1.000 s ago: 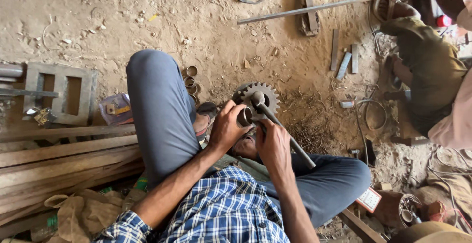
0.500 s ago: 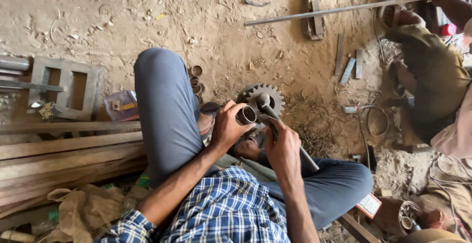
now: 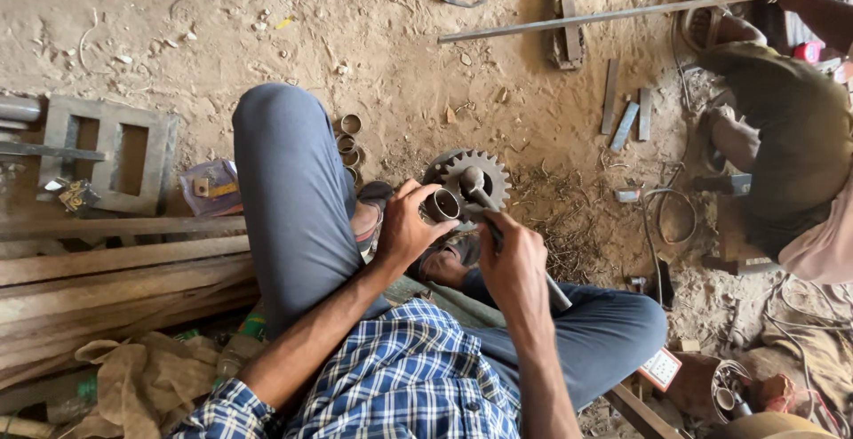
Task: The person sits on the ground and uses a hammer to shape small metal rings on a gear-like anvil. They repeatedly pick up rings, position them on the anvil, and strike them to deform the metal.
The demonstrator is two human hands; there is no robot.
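Left hand (image 3: 404, 226): closed around a short metal sleeve (image 3: 442, 204), thumb and fingers pinching its wall, open end turned up toward the camera.
Right hand (image 3: 514, 257): wrapped tight on the handle of a hammer (image 3: 480, 192), whose head sits just above the sleeve and over the gear.
Gear (image 3: 475, 179): a toothed steel wheel lying flat on the dirt floor (image 3: 293, 30) between the person's feet, partly hidden by the hammer and the sleeve.
Sleeve position: held at the gear's left edge, touching or almost touching it; whether it is seated in the bore cannot be told.
Step in hand: it looks like the sleeve is being lined up at the gear while the hammer waits close by.
Next move calls for: judged from this, a square, steady hold on the sleeve and fingers kept off its top rim, with short, straight taps.
Spare rings (image 3: 347, 141): a few like sleeves lie on the floor beside the raised left knee.
Metal frame (image 3: 107, 150): at the left, next to stacked wooden planks (image 3: 115, 266).
Long rod (image 3: 604, 15): lies across the floor at the top, well apart.
Other person (image 3: 791, 155): crouched at the right edge, busy apart.
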